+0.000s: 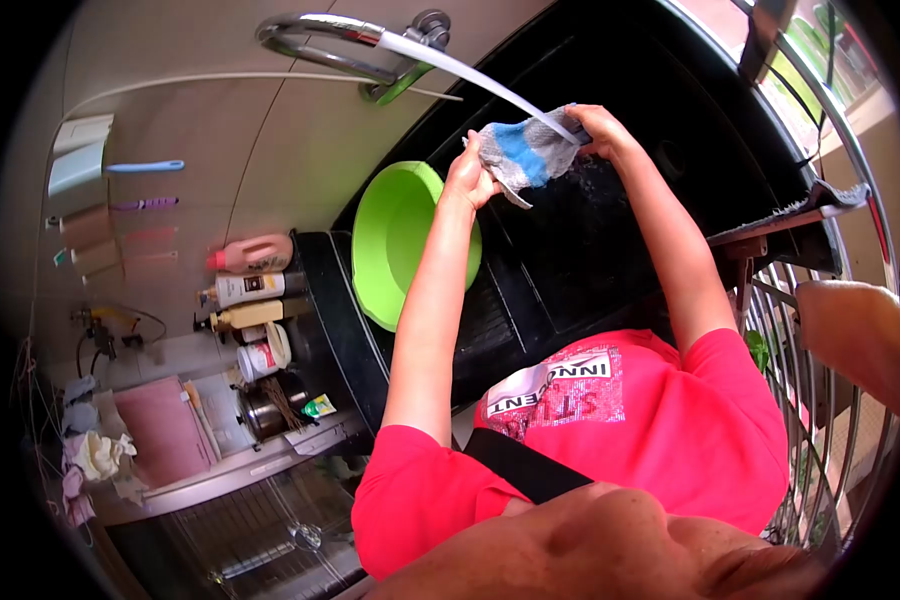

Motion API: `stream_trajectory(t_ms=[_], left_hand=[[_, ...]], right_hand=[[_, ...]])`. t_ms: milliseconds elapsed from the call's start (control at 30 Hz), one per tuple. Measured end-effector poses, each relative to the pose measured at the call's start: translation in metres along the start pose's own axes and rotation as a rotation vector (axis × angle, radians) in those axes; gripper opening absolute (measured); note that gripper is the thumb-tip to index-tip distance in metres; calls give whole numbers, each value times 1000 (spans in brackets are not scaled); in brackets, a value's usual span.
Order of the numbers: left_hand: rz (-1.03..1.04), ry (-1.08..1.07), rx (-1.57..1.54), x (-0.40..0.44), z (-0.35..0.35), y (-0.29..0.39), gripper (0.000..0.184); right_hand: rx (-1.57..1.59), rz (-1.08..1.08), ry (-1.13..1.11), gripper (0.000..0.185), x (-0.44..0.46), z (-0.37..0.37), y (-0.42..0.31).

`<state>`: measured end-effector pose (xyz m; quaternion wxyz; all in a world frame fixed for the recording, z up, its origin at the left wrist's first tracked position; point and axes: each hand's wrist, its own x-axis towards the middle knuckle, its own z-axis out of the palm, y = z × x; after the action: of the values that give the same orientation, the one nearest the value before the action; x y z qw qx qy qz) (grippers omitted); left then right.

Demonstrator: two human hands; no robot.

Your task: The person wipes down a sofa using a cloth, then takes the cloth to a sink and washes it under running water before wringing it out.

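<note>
Toward the left I count three bottles: a pink bottle (255,255), a white bottle (248,289) and a yellow bottle (245,317), contents hidden from me. Next comes one green basin (385,235), partly behind the left forearm; I see its green inner wall. The left hand (470,178) pinches one edge of a single grey-and-blue cloth (518,152), held over the black sink (575,250). From one faucet (330,24) a pale stream reaches it. The right hand (598,132) pinches the opposite edge. Rightward, I have open room before the metal railing (838,112).
</note>
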<state>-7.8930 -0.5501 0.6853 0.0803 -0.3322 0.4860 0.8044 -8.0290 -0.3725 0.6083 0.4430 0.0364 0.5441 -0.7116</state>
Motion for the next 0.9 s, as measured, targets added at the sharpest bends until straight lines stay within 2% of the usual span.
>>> stream_trajectory(t_ms=[100,133,167,200,233,300,333,367,400,433,467,500,567,633,667,700,733,767,833,900], left_hand=[[26,3,25,-1,-1,-6,64],[13,-105,-87,9,-3,-15,64],[2,-216,-197,18,0,-25,64],[18,-189,-237,20,14,-36,66],[-18,-267,-269,29,21,-47,67],[-122,-193,-417,36,46,-64,68],[-94,-107,-414,34,62,-69,67],[193,-453,-244,62,46,-91,65],[513,-761,-161,91,28,-114,64],[252,-549,-257,71,43,-106,61],[14,-306,-406,48,59,-97,57],[41,-108,-397,29,83,-85,54],[-9,-33,-378,31,81,-81,52],[58,-129,-412,77,50,-116,51],[-12,-181,-354,68,43,-118,49],[-77,-237,-297,66,34,-117,47],[-104,-385,-363,67,27,-117,39],[-103,-379,-369,58,38,-113,39],[56,30,-235,33,74,-104,33],[87,218,-98,52,52,-133,36]], right_hand=[[-137,-106,21,34,-12,7,-21],[-276,-157,-6,31,-1,2,-20],[-287,-155,-3,31,-4,4,-25],[-465,-227,4,30,-14,10,-34],[-643,-299,13,30,-22,16,-43],[-887,-354,127,30,-36,35,-43],[-1066,-420,172,32,-53,45,-41],[-1111,-486,122,30,-62,53,-27],[-1126,-584,75,37,-80,60,-6],[-1224,-793,76,34,-87,60,17],[-1141,-930,128,31,-97,60,30],[-1063,-1067,180,28,-107,60,43],[-995,-1109,242,24,-110,59,58],[-947,-1170,328,29,-92,53,67],[-1019,-912,82,33,-89,47,68],[-1056,-1190,354,27,-76,52,74],[-1029,-1117,330,28,-64,47,78],[-1001,-1040,303,29,-57,46,77],[-729,-624,473,33,-30,38,71],[-675,-335,435,37,-12,14,75]])
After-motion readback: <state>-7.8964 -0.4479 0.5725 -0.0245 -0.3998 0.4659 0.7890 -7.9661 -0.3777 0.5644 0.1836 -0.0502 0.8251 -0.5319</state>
